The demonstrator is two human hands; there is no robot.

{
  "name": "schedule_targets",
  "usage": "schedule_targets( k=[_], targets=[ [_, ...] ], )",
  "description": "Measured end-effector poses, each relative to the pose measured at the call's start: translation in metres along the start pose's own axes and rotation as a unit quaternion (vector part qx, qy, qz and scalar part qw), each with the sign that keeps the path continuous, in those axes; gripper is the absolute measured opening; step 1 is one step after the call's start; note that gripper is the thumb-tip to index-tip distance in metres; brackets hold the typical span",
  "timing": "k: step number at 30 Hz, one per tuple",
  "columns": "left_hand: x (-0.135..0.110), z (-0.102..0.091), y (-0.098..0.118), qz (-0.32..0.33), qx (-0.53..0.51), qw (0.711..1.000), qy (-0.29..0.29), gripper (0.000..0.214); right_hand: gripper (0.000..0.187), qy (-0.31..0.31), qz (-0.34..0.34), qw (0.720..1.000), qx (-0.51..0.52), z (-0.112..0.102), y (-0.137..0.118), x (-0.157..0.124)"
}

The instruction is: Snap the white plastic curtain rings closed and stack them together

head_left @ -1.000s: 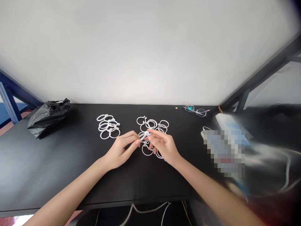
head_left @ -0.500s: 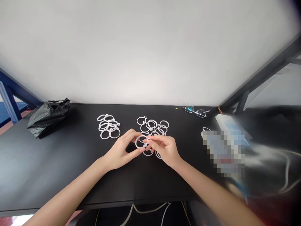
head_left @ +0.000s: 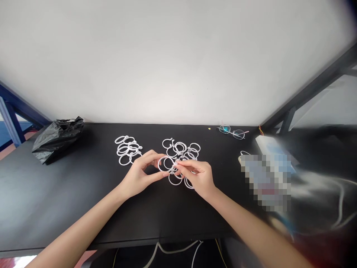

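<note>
Between my two hands is a white plastic ring (head_left: 159, 168), raised above the table and facing me. My left hand (head_left: 143, 169) grips its left side, thumb below and fingers above. At the ring's right side, my right hand (head_left: 196, 175) pinches the small clasp end between thumb and forefinger. Whether the clasp is joined is hidden by the fingertips. Behind and under the hands lies a loose pile of similar white rings (head_left: 195, 145), some with small knobbed ends. Another heap of white rings (head_left: 122, 149) rests to the left, partly covered by my left hand.
A crumpled black plastic bag (head_left: 57, 139) sits at the table's left rear. Eyeglasses (head_left: 232, 131) lie near the wall at the right rear. On the right are a white box (head_left: 267, 143), a blurred-out object (head_left: 266, 182) and cables (head_left: 340, 201). The black table (head_left: 134, 227) has its edge before me.
The held ring has shifted slightly left and up, and shows more fully. My left hand has moved a little left and now covers part of the left heap. My right hand stays nearly in place.
</note>
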State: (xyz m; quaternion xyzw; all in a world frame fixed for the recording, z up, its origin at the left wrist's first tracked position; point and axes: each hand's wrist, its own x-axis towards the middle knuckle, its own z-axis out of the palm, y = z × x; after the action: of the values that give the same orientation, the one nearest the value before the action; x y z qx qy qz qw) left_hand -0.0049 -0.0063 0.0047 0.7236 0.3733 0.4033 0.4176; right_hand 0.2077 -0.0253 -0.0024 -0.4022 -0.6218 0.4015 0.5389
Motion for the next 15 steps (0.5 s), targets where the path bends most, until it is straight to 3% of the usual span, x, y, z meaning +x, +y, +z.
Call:
schedule_targets(
  k=[4, 15],
  targets=[
    [-0.0014, -0.0016, -0.0016, 0.024, 0.048, 0.998, 0.013, 0.04, 0.009, 0.014, -0.063, 0.996, -0.055, -0.0013, 0.0, -0.0002],
    [-0.0026, -0.0064, -0.0011, 0.077, 0.118, 0.99, 0.011, 0.041, 0.012, -0.015, -0.123, 0.988, -0.096, -0.0059, 0.0001, 0.0004]
  ],
)
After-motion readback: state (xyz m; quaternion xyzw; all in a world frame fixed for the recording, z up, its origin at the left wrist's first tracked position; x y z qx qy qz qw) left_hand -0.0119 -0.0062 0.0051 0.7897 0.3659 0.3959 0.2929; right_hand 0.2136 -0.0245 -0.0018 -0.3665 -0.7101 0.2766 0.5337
